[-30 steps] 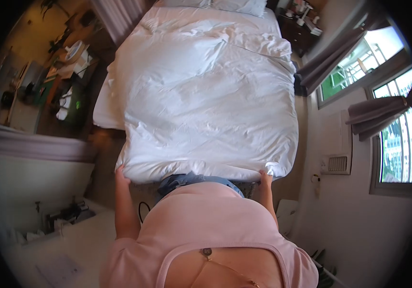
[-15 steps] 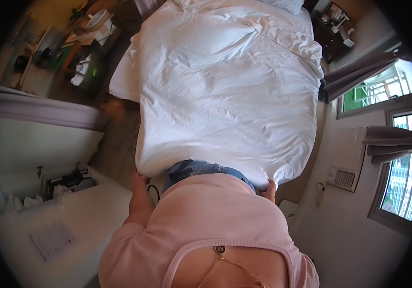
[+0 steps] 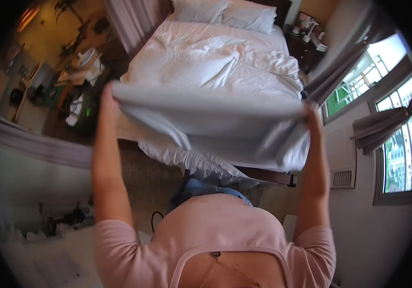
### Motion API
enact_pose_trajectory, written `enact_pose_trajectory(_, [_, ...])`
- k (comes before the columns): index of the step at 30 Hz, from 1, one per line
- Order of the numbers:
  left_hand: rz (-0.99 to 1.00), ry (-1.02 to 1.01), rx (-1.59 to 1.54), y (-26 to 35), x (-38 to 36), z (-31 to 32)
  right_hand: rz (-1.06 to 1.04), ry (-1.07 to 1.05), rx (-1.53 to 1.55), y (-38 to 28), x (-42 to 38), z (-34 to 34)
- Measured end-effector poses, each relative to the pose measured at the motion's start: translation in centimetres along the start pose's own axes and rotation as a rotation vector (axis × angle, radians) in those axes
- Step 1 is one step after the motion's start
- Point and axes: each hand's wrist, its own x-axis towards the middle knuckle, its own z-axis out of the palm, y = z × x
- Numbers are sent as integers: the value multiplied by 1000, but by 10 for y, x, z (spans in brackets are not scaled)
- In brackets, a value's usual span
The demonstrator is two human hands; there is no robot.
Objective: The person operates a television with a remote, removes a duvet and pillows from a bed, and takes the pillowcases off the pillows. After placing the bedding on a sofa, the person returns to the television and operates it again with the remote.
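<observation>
A white duvet (image 3: 211,113) is stretched between my two raised hands, its near edge lifted off the bed and blurred by motion. At the left corner, my left hand (image 3: 108,93) is closed on the edge. My right hand (image 3: 310,113) grips the opposite corner, its fingers partly smeared. Beyond the lifted part, the rest of the duvet lies rumpled on the bed. Below it, a gathered white sheet edge (image 3: 187,157) hangs over the foot of the bed, and the dark bed frame (image 3: 268,175) shows.
Two pillows (image 3: 249,17) lie at the headboard. A dark nightstand (image 3: 304,45) with small items stands at the far right. Windows (image 3: 398,153) with grey curtains (image 3: 378,127) line the right wall. To my left are a white counter (image 3: 86,254) and a cluttered table (image 3: 79,72).
Both hands have risen from beside my hips to well in front of me, lifting the duvet's near edge. The foot of the bed and the pillows now show.
</observation>
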Motion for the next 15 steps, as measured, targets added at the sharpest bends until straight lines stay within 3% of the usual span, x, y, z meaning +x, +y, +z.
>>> enact_pose_trajectory(1, [81,-39,-34,60,5,55,-201,-24,-20,-82,30,24])
enact_pose_trajectory(2, [123,-60,-97,115,66,73,-264,-15,-31,-164,36,45])
enact_pose_trajectory(3, [154,-145,-167,181,60,112,-327,-6,-42,-247,43,68])
enact_pose_trajectory(4, [358,-128,-119,240,65,141,-440,3,-83,-315,49,78])
enact_pose_trajectory(7, [499,-186,31,394,35,196,-1005,137,-655,-464,16,87])
enact_pose_trajectory(8, [573,-129,11,421,8,211,-653,103,-97,-496,-16,114])
enact_pose_trajectory(12, [897,-27,31,492,-16,216,-1434,421,-1260,-560,-85,123])
enact_pose_trajectory(13, [885,-81,23,496,-26,218,-1128,176,-364,-563,-90,146])
enact_pose_trajectory(15, [864,-117,-13,502,-36,217,-1115,178,-390,-579,-85,143])
